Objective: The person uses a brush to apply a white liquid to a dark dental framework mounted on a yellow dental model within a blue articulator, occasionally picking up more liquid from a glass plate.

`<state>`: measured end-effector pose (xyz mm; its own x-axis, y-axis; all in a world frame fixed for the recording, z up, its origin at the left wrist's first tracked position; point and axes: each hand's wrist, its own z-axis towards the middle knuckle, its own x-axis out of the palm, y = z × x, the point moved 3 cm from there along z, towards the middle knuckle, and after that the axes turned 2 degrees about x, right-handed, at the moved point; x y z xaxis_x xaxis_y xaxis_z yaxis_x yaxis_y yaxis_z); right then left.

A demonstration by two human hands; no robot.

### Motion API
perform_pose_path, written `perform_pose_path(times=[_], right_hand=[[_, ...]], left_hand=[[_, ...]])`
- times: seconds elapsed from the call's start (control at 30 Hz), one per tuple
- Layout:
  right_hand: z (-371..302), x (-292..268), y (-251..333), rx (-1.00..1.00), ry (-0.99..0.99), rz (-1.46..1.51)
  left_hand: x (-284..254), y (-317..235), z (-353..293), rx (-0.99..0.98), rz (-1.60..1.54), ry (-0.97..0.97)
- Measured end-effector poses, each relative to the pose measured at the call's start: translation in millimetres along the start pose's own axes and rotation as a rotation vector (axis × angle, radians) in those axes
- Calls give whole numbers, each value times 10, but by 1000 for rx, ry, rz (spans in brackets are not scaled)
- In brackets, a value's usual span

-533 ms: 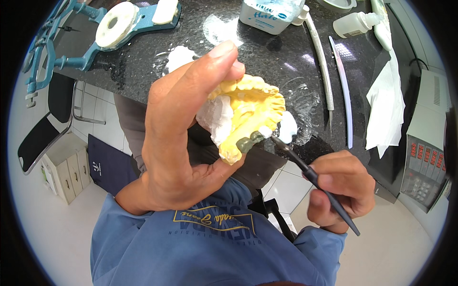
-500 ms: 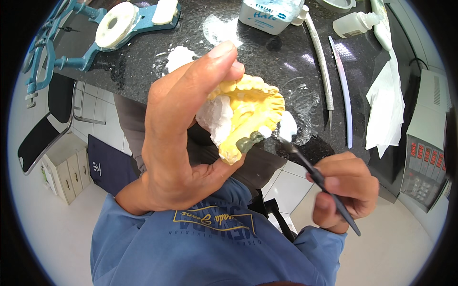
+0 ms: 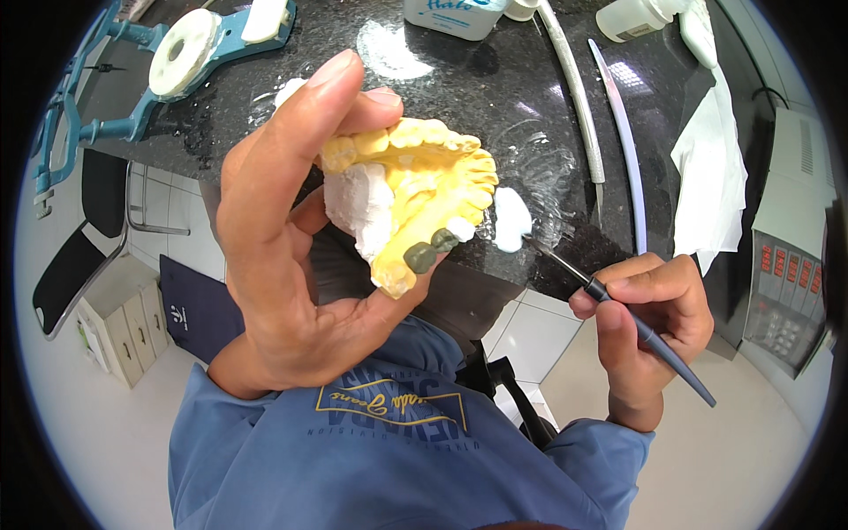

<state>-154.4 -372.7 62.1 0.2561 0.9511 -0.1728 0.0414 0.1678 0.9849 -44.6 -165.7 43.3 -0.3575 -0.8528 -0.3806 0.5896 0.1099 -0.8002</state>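
Between the thumb and fingers of my left hand (image 3: 283, 238) is a yellow dental cast (image 3: 415, 199) with a tooth row along its far and right edges. White plaster fills part of its inner left side. Two dark green tooth caps (image 3: 422, 257) sit on its near edge, with one white tooth (image 3: 460, 230) beside them. My right hand (image 3: 649, 327) pinches a slim dark brush (image 3: 649, 340) like a pen. Its tip is at the right edge of a white paste patch (image 3: 511, 219) on the dark countertop; whether it touches cannot be told.
A blue articulator (image 3: 132, 124) with a white disc stands at the far left. Along the back are a white bottle (image 3: 455, 16) and a small jar (image 3: 629, 19). A metal-tipped tool (image 3: 574, 88), a pale lilac stick (image 3: 623, 132) and white paper (image 3: 711, 185) lie at right.
My left hand and the cast have shifted left. The brush tip has moved from beside the cast's near edge to the edge of the paste patch, and my right hand has risen slightly.
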Motion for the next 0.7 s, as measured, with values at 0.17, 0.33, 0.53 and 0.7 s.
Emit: perform_pose_path(times=[0.17,0.33,0.53,0.7], right_hand=[[12,20,0,12,16,-64],[21,61,20,7,15,-144],[13,70,12,-7,16,-132],[11,5,-9,-231,52,7]], left_hand=[[-12,12,-6,19,9,11],[-3,-8,1,-6,13,7],[0,-4,5,0,0,13],[-11,16,-8,2,-29,-3]])
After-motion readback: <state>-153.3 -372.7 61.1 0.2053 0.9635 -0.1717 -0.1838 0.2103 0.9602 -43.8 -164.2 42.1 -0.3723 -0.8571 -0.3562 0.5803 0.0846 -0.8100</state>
